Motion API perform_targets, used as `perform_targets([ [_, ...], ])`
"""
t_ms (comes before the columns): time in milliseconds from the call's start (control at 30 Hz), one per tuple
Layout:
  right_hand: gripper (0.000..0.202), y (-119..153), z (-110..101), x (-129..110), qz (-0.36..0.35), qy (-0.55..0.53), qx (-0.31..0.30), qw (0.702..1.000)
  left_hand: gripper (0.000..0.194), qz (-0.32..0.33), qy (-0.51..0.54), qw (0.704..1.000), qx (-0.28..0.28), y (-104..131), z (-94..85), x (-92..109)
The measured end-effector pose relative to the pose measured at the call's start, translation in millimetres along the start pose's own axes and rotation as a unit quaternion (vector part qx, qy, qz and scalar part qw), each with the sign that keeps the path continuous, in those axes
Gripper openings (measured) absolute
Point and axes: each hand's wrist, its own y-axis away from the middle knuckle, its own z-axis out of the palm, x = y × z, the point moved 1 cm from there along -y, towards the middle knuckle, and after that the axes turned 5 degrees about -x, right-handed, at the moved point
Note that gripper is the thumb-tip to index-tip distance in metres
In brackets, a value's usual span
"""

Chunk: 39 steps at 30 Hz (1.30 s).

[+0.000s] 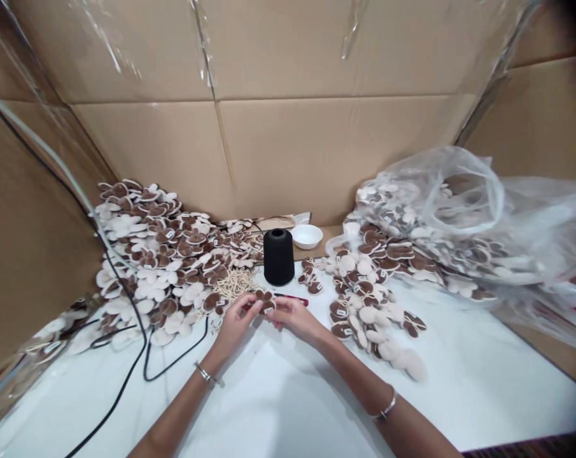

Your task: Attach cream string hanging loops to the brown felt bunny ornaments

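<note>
Between my two hands, near the table's middle, is a small brown fabric piece with pale edges and rounded lobes [265, 299]. My left hand [237, 318] pinches its left side with closed fingers. On its right side my right hand [295, 318] grips the lower edge, fingers also closed. Just behind my right hand lies a slim red-handled tool [297, 299], partly covered. A black thread cone [279, 257] stands upright beyond the hands. Left of the cone is a heap of short cream cords [235, 283]. A similar brown piece [213, 301] lies beside my left hand.
A large pile of brown and cream pieces [158, 254] fills the left; a smaller group [364, 305] lies right. A clear plastic bag of pieces [498, 210] rests behind it. A white bowl [307, 236] sits by the cone. Black cable [142, 318] crosses the left side. Cardboard walls [288, 146] surround the table.
</note>
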Motion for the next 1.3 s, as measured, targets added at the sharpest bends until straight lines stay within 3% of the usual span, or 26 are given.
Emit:
perform_targets([
  [67,0.021,4.1,-10.2,-10.6,-0.025,0.168,0.103,0.98,0.023,-0.032,0.08,0.996,0.019,-1.8,-1.9,-3.4],
  [133,0.022,9.7,-20.2,-20.7,-0.011,0.378,0.196,0.905,0.024,-0.071,0.18,0.98,0.042,-3.5,-3.2,-4.9],
  [167,0.024,12.2,-23.8,-24.1,0.004,0.45,0.208,0.868,0.024,-0.092,0.234,0.967,0.048,-4.0,-2.9,-4.7],
  [267,0.031,17.2,-27.7,-27.5,0.058,0.562,0.196,0.801,0.019,-0.144,0.385,0.911,0.034,-3.6,0.5,-0.1],
  [367,0.037,18.2,-23.4,-26.4,0.093,0.606,0.154,0.775,0.01,-0.172,0.48,0.86,0.0,-1.7,4.4,5.1],
  [433,0.038,18.4,-19.4,-26.6,0.101,0.619,0.131,0.768,0.008,-0.183,0.508,0.842,-0.014,-0.7,6.0,6.2],
  [567,0.038,20.2,-14.8,-30.2,0.133,0.617,0.11,0.768,0.009,-0.173,0.504,0.845,-0.033,0.5,8.0,4.1],
  [767,0.035,21.6,-13.3,-34.1,0.188,0.591,0.095,0.779,0.024,-0.179,0.447,0.877,-0.003,2.2,10.1,-0.6],
  [933,0.028,21.2,-16.0,-30.6,0.184,0.574,0.109,0.79,0.031,-0.192,0.422,0.886,0.009,1.3,9.8,-2.2],
  [1033,0.022,20.4,-21.2,-26.9,0.176,0.512,0.14,0.829,0.031,-0.184,0.421,0.888,0.007,0.3,9.2,-3.2],
  [1167,0.002,13.4,-23.2,-18.8,0.121,0.357,0.2,0.904,0.032,-0.176,0.419,0.891,0.004,-0.5,8.2,-5.1],
  [1300,0.025,4.1,-16.7,-5.7,0.041,0.178,0.216,0.959,0.035,-0.172,0.413,0.894,0.002,-0.5,8.1,-6.2],
])
